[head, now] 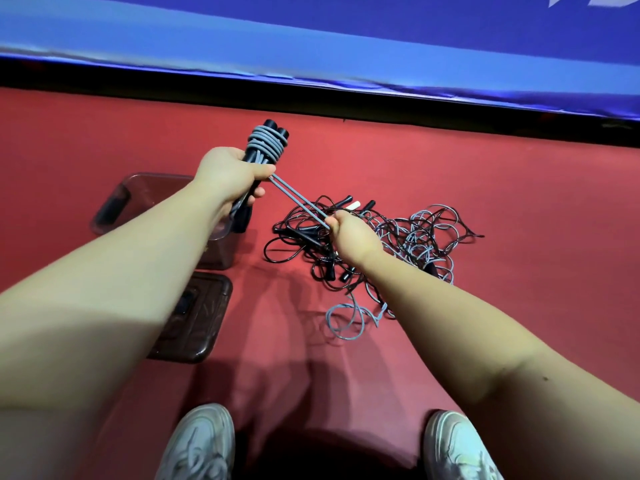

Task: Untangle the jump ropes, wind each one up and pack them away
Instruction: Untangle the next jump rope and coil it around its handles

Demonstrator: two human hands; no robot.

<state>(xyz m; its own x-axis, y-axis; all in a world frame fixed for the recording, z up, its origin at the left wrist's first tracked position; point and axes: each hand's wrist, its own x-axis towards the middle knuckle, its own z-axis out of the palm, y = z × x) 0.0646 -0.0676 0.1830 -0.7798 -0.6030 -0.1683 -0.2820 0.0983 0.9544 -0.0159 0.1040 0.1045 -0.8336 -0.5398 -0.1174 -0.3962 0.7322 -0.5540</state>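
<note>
Red matte floor point(450, 174), evenly lit; at 12 o'clock a blue padded barrier point(311, 36) runs across the whole view, with one black gap point(242, 98) under its lower edge.

Counts: one translucent brown box point(114, 202) at 9 o'clock, partly behind the left forearm; one brown lid point(204, 327) flat on the floor at 6 o'clock of the box; one tangled pile point(398, 237) of black and grey ropes at 3 o'clock of the box, number of ropes cannot be told; one white handle point(353, 205) showing at the pile's 12 o'clock edge; one loose grey loop point(346, 320) trailing out at the pile's 6 o'clock; two pale shoes at 6 o'clock, left shoe point(201, 441) and right shoe point(457, 448).

Left hand point(228, 176) raised at 11 o'clock of the pile, fingers curled tight round the black handles point(273, 128); two handle ends show above the fist; grey rope point(265, 142) is coiled round them in several turns.

Two strands point(301, 199) run taut from the coil toward 4 o'clock; right hand point(349, 233) pinches both strands between thumb and fingers, held above the pile.
</note>
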